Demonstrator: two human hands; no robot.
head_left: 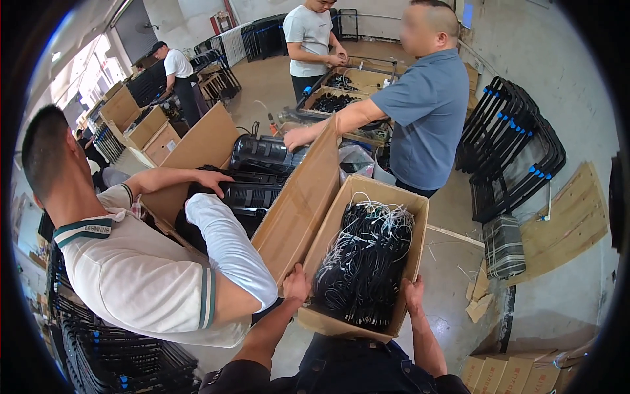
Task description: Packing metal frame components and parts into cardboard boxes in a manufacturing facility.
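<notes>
In front of my body is an open cardboard box (421, 230) filled with bundled black cables (364, 269), their white leads tangled on top. My left hand (296, 284) is closed at its near left side, beside the raised flap (298, 203) of a neighbouring box; exactly where those fingertips lie is partly hidden. On the opposite side, my right hand (413, 294) is closed on the box wall near the right corner. Left of the flap, that larger carton holds black ribbed machine parts (252, 197), where a co-worker's hand (213, 180) rests.
A co-worker in a pale polo shirt (138, 282) leans close on my left; another in a blue shirt (426, 111) stands ahead. Black metal frames (512, 138) lean along the right wall. Flat cartons (512, 374) lie at lower right, and stacked black frames (125, 354) at lower left.
</notes>
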